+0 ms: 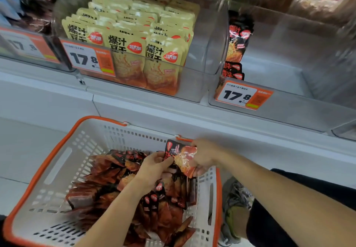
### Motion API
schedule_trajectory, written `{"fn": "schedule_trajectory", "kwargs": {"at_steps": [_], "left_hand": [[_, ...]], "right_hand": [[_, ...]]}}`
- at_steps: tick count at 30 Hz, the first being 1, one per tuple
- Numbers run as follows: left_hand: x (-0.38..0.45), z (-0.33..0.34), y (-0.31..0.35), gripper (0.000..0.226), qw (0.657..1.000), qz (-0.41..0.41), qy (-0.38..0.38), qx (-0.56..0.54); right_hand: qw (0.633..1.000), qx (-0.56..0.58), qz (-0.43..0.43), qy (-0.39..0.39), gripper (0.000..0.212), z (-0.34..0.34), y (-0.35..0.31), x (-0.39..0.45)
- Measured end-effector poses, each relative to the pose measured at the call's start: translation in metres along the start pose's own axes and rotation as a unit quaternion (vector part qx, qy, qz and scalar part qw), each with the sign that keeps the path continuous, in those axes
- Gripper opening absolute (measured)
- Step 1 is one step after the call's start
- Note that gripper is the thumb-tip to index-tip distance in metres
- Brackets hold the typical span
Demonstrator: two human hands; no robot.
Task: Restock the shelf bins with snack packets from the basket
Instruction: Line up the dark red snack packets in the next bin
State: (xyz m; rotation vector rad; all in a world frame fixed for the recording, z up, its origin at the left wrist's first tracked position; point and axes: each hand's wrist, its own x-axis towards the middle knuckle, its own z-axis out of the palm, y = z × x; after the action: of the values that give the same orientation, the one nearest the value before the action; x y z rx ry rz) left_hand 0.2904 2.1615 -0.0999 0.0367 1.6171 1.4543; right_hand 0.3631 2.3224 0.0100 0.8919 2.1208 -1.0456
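A white basket with orange rim holds a heap of several black-and-red snack packets. Above the basket's far right corner my right hand grips a small bunch of black-and-red packets. My left hand pinches the bunch's left edge from the heap side. On the shelf above, a clear bin on the right has only a few black packets at its left wall. The clear bin to its left is packed with yellow packets.
Orange price tags reading 17.8 hang on the bin fronts. A white shelf ledge runs between bins and basket. Dark packets fill a bin at the far left. My shoe stands right of the basket.
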Motion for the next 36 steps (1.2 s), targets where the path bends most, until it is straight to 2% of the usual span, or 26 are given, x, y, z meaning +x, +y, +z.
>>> {"fn": "schedule_trajectory", "kwargs": {"at_steps": [2, 4, 6, 9, 11, 13, 16, 18, 19, 23, 25, 28, 31, 34, 36], "left_hand": [[-0.008, -0.001, 0.028, 0.036, 0.998, 0.050, -0.038, -0.021], [-0.020, 0.002, 0.057, 0.027, 0.991, 0.116, -0.060, 0.026], [-0.037, 0.008, 0.087, 0.023, 0.976, 0.184, -0.084, 0.080], [-0.068, 0.026, 0.128, 0.024, 0.940, 0.289, -0.107, 0.146], [-0.087, 0.041, 0.149, 0.032, 0.927, 0.343, -0.053, 0.142], [-0.101, 0.055, 0.162, 0.029, 0.913, 0.384, 0.046, 0.126], [-0.113, 0.070, 0.176, 0.025, 0.849, 0.466, 0.154, 0.194], [-0.105, 0.078, 0.182, 0.032, 0.786, 0.521, 0.183, 0.278], [-0.096, 0.082, 0.181, 0.041, 0.759, 0.540, 0.182, 0.314], [-0.066, 0.097, 0.174, 0.067, 0.720, 0.529, 0.173, 0.416], [-0.061, 0.098, 0.169, 0.070, 0.699, 0.529, 0.182, 0.445], [-0.060, 0.096, 0.167, 0.072, 0.679, 0.523, 0.190, 0.479], [-0.060, 0.093, 0.166, 0.074, 0.667, 0.519, 0.191, 0.499], [-0.059, 0.093, 0.166, 0.074, 0.673, 0.515, 0.185, 0.498], [-0.059, 0.094, 0.165, 0.074, 0.678, 0.515, 0.185, 0.491]], "right_hand": [[0.999, -0.020, -0.027, 0.008, 0.038, -0.024, -0.006, -0.027], [0.996, -0.051, -0.066, 0.030, 0.027, -0.044, -0.011, -0.052], [0.991, -0.033, -0.110, 0.069, 0.028, -0.059, -0.013, -0.073], [0.971, -0.075, -0.196, 0.119, 0.033, -0.078, -0.020, -0.106], [0.955, -0.090, -0.245, 0.143, 0.028, -0.099, -0.026, -0.131], [0.937, -0.052, -0.283, 0.196, 0.024, -0.128, -0.031, -0.155], [0.889, 0.088, -0.320, 0.315, 0.025, -0.171, -0.025, -0.171], [0.867, 0.159, -0.300, 0.365, 0.020, -0.192, -0.015, -0.159], [0.868, 0.189, -0.276, 0.367, 0.018, -0.201, -0.011, -0.148], [0.899, 0.307, -0.146, 0.276, 0.029, -0.220, -0.003, -0.098], [0.917, 0.311, -0.096, 0.228, 0.024, -0.223, -0.003, -0.079], [0.938, 0.283, -0.056, 0.191, 0.017, -0.225, -0.006, -0.060], [0.953, 0.208, -0.024, 0.217, 0.032, -0.226, -0.009, -0.042], [0.962, 0.147, -0.002, 0.232, 0.044, -0.226, -0.014, -0.034], [0.966, 0.154, 0.001, 0.210, 0.040, -0.227, -0.019, -0.034]]}}
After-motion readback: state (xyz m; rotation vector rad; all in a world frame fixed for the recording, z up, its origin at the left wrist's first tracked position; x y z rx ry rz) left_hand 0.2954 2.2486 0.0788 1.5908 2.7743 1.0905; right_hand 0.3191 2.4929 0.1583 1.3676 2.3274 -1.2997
